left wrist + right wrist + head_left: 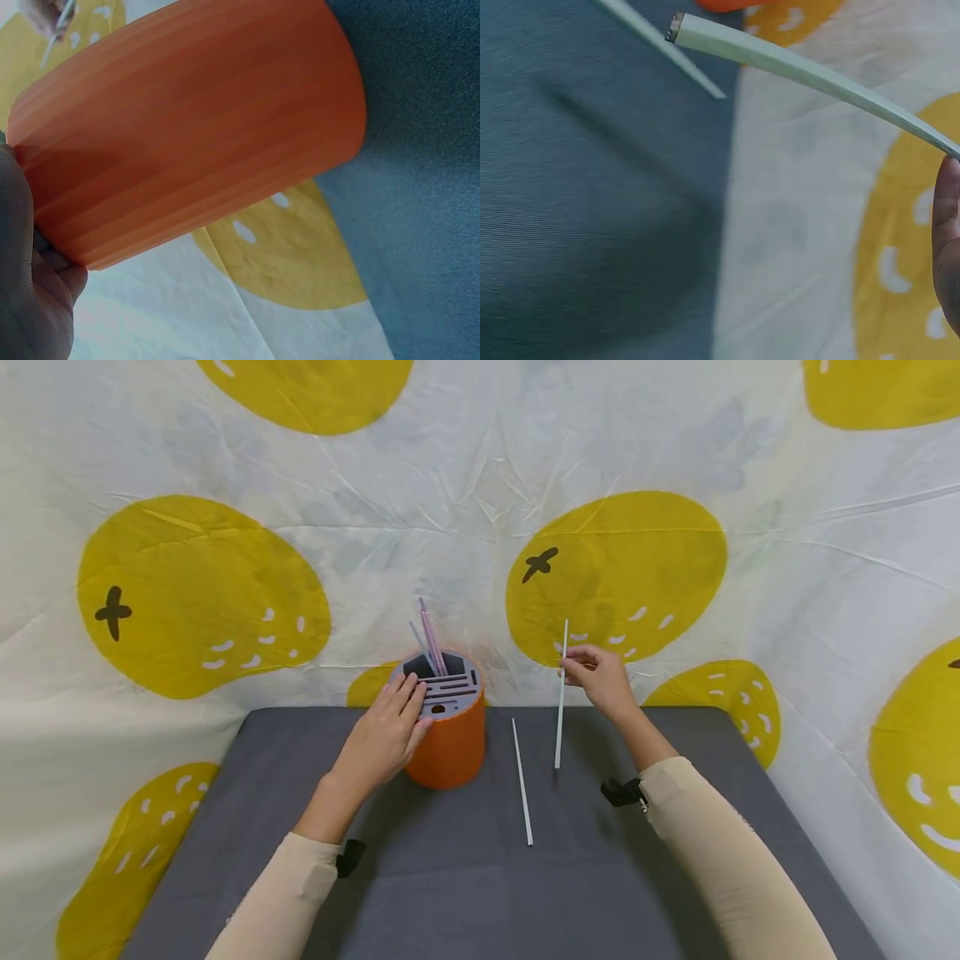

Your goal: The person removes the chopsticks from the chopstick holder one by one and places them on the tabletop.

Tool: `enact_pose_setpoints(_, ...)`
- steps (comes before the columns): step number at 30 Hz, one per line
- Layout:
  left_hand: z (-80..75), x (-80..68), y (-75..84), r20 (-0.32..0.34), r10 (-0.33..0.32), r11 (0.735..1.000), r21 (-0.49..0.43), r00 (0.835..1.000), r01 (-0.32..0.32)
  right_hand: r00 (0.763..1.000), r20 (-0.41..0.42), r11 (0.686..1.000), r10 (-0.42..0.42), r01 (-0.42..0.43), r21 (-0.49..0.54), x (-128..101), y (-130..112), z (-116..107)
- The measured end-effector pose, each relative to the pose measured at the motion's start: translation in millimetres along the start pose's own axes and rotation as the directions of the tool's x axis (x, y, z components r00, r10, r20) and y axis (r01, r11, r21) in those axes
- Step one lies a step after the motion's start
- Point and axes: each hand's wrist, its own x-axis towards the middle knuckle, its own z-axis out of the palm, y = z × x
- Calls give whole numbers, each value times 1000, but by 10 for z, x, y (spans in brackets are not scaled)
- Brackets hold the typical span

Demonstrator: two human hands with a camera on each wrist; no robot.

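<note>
White stick: the right hand (pixel 600 678) pinches a thin white stick (pixel 561 710) near its top, between thumb and fingers.
How it stands: almost straight up and down. Its low end is at the grey mat (pixel 450 877); whether it touches the mat is hard to tell.
Where the holder is: the orange holder (pixel 450 739) stands to the left of the held stick, a little way off, with nothing between them.
Left hand: the left hand (pixel 386 735) rests on the holder, fingers lying flat over its grey slotted top (pixel 450 687) and palm against its side.
Already in the holder: a few pink and pale sticks (pixel 430 643) poke up from the back slots, leaning a bit.
Second stick: another white stick (pixel 522 781) lies flat on the mat, between the holder and the held stick, pointing away from the person.
Nearer hand: the right hand is nearer to both white sticks.
Writing: no words or brand names can be seen anywhere.
</note>
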Motion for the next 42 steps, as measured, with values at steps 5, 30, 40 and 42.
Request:
enact_pose_setpoints(5,-7,-11,-12,-15,0,1000,-6,1000,0,999,24,993,36,-33,-113,-81,247,117)
enact_pose_setpoints(30,-8,4,-19,-20,10,1000,-5,1000,-10,951,119,956,285,-273,-103,-355,916,584)
enact_pose_setpoints(40,-6,-1,-2,-11,-2,1000,-3,1000,2,914,90,918,396,-392,-58,-417,914,648)
enact_pose_setpoints(42,-5,-3,-4,-11,0,1000,1,1000,0,915,79,917,396,-390,-81,-420,911,664)
